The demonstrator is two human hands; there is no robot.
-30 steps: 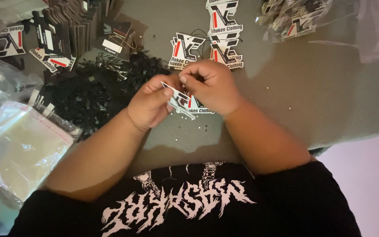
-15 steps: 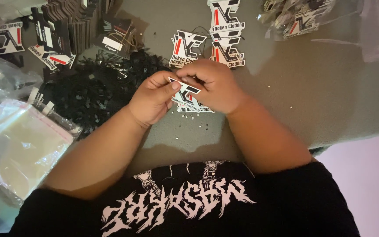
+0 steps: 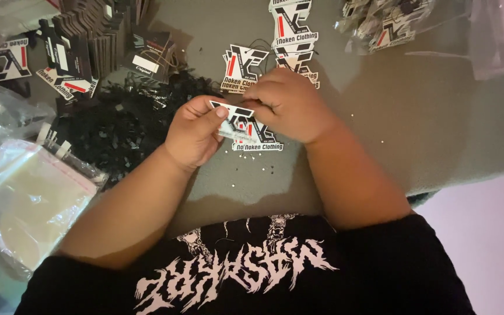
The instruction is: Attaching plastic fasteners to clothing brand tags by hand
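My left hand (image 3: 192, 133) pinches a die-cut black, white and red cardboard hang tag (image 3: 235, 121) by its left end, just above the grey table (image 3: 427, 116). My right hand (image 3: 290, 105) is closed over the tag's upper right part, fingertips together at its top edge. Whether a thin black string sits between those fingers is too small to tell. Another tag of the same kind (image 3: 258, 144) lies flat on the table right under both hands.
A heap of black string fasteners (image 3: 118, 122) lies left of my hands. Finished tags (image 3: 293, 35) lie beyond them, more tags stand stacked (image 3: 83, 41) at the far left. Clear plastic sleeves (image 3: 27, 198) sit at my left, a bag of tags (image 3: 389, 20) far right.
Both hands have stayed close together over the table's middle. The held tag has turned slightly between the fingers and my right hand has shifted a little over its top.
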